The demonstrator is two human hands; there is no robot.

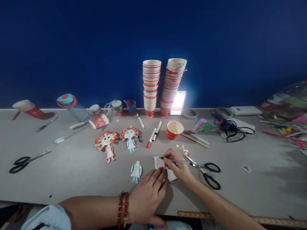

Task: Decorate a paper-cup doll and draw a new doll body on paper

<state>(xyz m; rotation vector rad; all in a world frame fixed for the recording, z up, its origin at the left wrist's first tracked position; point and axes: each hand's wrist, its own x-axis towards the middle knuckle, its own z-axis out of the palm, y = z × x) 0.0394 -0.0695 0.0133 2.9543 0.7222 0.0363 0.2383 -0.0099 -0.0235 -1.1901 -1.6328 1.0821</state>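
Plainly, right hand [176, 166]: pinching pen [180, 161] over paper [158, 163]
Left hand [148, 195]: flat, unclenched, touching paper
Scissors [200, 166]: paper's three o'clock

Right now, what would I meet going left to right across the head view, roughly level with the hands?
Black-handled scissors, red-outlined paper doll, headless paper figure, left hand, right hand, second scissors, small pink-edged cutout.
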